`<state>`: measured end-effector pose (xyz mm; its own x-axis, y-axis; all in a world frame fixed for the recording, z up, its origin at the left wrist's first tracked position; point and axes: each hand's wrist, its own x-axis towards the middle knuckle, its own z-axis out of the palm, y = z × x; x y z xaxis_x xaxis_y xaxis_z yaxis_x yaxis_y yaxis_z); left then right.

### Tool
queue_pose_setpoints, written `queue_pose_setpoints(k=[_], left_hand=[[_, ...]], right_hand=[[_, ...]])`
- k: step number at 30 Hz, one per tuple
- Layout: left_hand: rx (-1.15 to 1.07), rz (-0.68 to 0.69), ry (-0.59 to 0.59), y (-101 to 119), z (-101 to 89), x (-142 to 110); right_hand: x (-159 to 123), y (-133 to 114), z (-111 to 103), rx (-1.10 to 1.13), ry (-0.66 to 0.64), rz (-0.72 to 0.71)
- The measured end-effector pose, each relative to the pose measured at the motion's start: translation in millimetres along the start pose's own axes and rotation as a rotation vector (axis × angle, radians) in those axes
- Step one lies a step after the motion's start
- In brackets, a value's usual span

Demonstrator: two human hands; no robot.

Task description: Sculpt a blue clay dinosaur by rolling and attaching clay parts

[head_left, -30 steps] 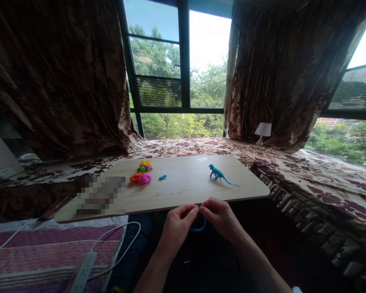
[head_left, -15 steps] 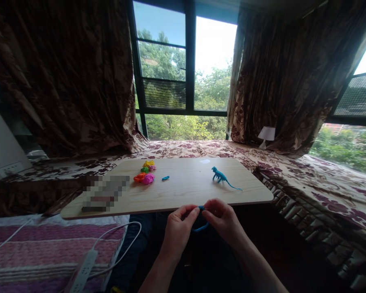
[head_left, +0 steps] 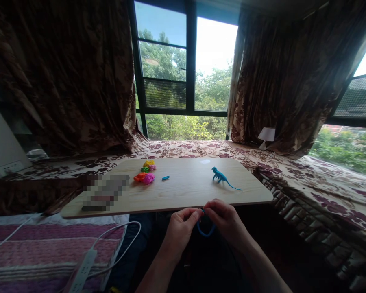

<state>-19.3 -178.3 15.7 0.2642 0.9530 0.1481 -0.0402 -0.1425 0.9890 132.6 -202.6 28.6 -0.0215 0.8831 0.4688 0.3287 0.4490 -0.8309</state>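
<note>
My left hand (head_left: pixel 180 228) and my right hand (head_left: pixel 225 219) meet just off the near edge of the table. Both pinch a soft-looking blue strand (head_left: pixel 205 235) between thumb and fingertips; its lower part hangs in a loop beneath them. The fingers hide the pinched ends. On the table beyond stands a blue animal figure (head_left: pixel 220 176) with a long thin tail. A short blue piece (head_left: pixel 165 178) lies farther left. The strand's material is too small to make out for certain.
Several crumpled lumps, among them a yellow one (head_left: pixel 149 163) and a pink one (head_left: pixel 149 178), lie on the wooden table (head_left: pixel 186 195). A blurred-out object (head_left: pixel 105 193) sits at its left. A power strip (head_left: pixel 83 270) with a white cable lies on the striped bedding (head_left: pixel 49 248).
The blue strand's loop has swung right and now hangs lower and rounder between my hands. Both hands still pinch it, the fingertips slightly shifted. The things on the table have not moved.
</note>
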Motion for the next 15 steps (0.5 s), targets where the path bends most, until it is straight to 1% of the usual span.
queue_pose_setpoints(k=[4,8,13,15], left_hand=[[-0.022,-0.002,-0.013,3.7,1.9,-1.8],[-0.042,0.027,-0.026,6.5,4.3,-2.2],[-0.050,0.004,0.035,2.6,2.3,0.1],[-0.057,-0.004,0.035,1.0,1.6,0.5]], right_hand=[[0.4,-3.9,-3.9,-0.021,-0.018,0.007],[1.6,-0.9,-4.4,-0.003,-0.016,0.014],[0.8,8.6,-5.6,0.100,0.017,0.102],[0.3,9.3,-6.6,0.115,0.010,0.113]])
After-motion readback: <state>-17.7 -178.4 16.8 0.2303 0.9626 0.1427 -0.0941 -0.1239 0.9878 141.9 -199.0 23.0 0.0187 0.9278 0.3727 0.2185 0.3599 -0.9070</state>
